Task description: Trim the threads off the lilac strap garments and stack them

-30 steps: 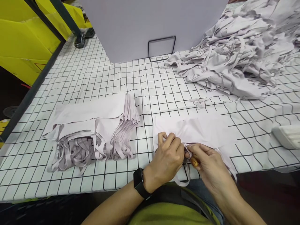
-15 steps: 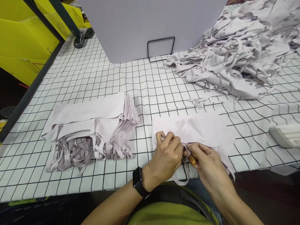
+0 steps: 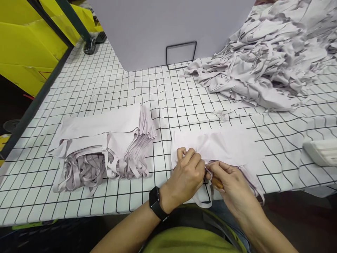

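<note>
A pale lilac strappy top (image 3: 223, 144) lies flat at the table's front edge, its thin straps hanging toward me. My left hand (image 3: 185, 172), with a black watch on the wrist, is closed on the top's lower edge where a strap begins. Right beside it, my right hand (image 3: 229, 179) pinches at the same strap with thumb and forefinger. A small orange-handled tool (image 3: 217, 182) is tucked in the right palm; its working end is hidden. To the left sits a neat stack of folded matching tops (image 3: 102, 126), straps bunched at the front.
A loose heap of the same pale garments (image 3: 263, 63) covers the back right. A grey panel (image 3: 158, 31) stands at the back, with a black wire frame (image 3: 181, 44) before it. A white object (image 3: 322, 151) lies at the right edge. Yellow boxes (image 3: 23, 52) are beyond the left edge.
Both hands stay at the strap, with only slight finger movement. The right hand has turned a little, and the top and stack lie as before.
</note>
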Action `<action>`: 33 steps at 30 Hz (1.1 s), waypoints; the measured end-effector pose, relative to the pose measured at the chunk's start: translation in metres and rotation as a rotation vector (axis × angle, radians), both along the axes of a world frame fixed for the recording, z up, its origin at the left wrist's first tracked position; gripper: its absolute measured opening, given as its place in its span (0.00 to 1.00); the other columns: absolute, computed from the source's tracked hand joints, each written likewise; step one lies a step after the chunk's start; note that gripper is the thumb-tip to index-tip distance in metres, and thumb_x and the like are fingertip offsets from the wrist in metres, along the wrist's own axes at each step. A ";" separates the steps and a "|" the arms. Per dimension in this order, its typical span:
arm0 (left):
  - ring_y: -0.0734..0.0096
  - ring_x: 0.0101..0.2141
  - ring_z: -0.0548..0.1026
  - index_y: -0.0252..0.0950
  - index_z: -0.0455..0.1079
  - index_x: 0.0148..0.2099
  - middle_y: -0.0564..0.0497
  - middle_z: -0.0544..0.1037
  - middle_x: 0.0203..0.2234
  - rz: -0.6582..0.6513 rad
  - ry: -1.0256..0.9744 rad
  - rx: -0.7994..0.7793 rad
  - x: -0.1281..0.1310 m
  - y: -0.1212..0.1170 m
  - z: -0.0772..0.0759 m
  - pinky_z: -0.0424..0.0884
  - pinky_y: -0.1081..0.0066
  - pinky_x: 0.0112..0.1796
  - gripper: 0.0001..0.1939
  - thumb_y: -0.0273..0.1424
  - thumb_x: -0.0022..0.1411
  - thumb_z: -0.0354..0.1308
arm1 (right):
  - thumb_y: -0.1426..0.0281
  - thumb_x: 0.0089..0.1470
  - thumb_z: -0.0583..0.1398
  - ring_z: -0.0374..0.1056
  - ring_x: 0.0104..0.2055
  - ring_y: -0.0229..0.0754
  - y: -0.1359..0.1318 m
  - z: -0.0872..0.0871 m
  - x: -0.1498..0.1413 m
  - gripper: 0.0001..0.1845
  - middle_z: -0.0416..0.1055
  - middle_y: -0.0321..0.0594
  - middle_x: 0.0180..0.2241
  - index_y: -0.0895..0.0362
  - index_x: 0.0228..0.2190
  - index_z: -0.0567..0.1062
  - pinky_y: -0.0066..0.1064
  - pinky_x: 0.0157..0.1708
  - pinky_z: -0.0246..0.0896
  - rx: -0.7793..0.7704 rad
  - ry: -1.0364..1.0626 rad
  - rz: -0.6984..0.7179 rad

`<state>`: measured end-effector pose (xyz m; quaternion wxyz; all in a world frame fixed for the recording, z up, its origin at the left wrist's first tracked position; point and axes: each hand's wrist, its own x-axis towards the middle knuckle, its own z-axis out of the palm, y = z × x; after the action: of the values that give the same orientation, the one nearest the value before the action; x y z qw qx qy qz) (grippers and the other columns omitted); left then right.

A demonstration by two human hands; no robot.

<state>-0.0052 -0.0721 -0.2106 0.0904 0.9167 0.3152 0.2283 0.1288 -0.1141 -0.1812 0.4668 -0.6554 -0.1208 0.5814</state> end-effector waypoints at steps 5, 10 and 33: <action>0.62 0.37 0.67 0.32 0.68 0.33 0.47 0.72 0.31 -0.014 0.012 -0.026 -0.003 0.003 -0.001 0.61 0.60 0.39 0.10 0.20 0.68 0.50 | 0.56 0.35 0.72 0.41 0.16 0.26 0.001 0.000 0.006 0.24 0.53 0.27 0.12 0.58 0.11 0.68 0.25 0.18 0.37 -0.094 0.070 0.175; 0.60 0.42 0.70 0.33 0.68 0.43 0.46 0.73 0.37 0.010 0.038 -0.159 -0.021 -0.006 0.011 0.63 0.56 0.44 0.10 0.17 0.66 0.48 | 0.49 0.51 0.65 0.56 0.14 0.33 -0.017 0.007 0.031 0.25 0.64 0.33 0.14 0.57 0.19 0.77 0.28 0.20 0.48 0.011 -0.289 0.571; 0.51 0.52 0.71 0.34 0.65 0.49 0.39 0.73 0.50 0.497 0.274 -0.433 -0.018 0.081 0.033 0.64 0.52 0.51 0.10 0.24 0.66 0.50 | 0.54 0.49 0.56 0.70 0.27 0.50 0.052 0.004 0.142 0.18 0.77 0.42 0.28 0.52 0.35 0.77 0.37 0.27 0.62 0.143 -1.197 0.208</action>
<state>-0.0228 0.0089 -0.1774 0.1813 0.7937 0.5789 0.0461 0.2703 -0.0620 -0.1776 0.3015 -0.8201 -0.4643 0.1451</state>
